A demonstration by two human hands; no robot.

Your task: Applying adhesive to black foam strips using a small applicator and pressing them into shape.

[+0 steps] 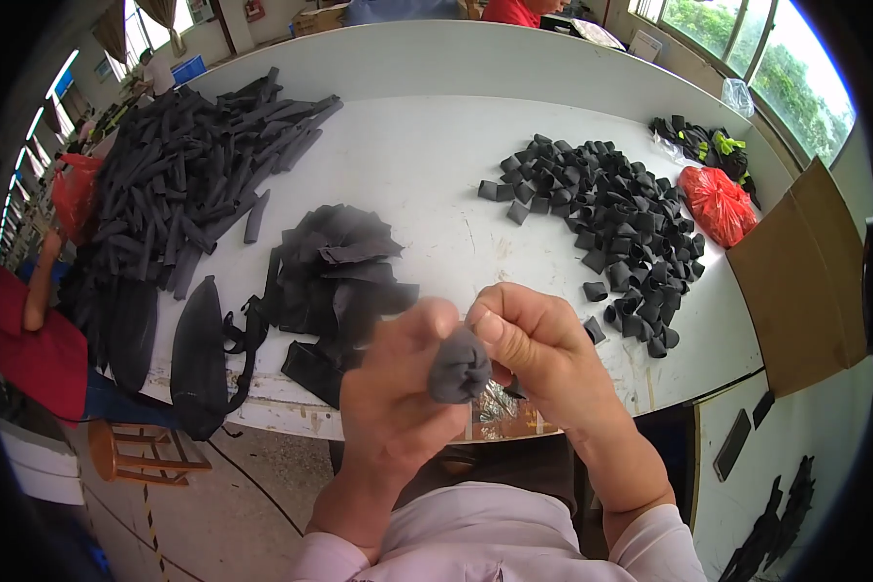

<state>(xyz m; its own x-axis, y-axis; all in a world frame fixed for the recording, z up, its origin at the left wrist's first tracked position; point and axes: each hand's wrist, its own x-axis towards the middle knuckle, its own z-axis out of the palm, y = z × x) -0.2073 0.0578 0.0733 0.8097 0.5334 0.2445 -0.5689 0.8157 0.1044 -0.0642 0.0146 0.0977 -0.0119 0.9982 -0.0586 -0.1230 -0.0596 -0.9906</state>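
Cloth point(459, 369) is sitting bunched, left hand point(390, 383) grasping it, seemingly for steadiness, while right hand point(543, 354) is pinching its edge.

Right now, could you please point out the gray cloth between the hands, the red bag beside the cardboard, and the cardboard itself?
Gray cloth point(458, 368): head view, on its bunched end.
Red bag point(718, 207): head view, on its crinkled middle.
Cardboard point(801, 283): head view, on its broad face.

I count my two hands point(388, 398) point(545, 364), one grey cloth piece point(458, 369), three dark-grey cloth piles point(179, 165), two red bags point(716, 207), one stool point(121, 451).
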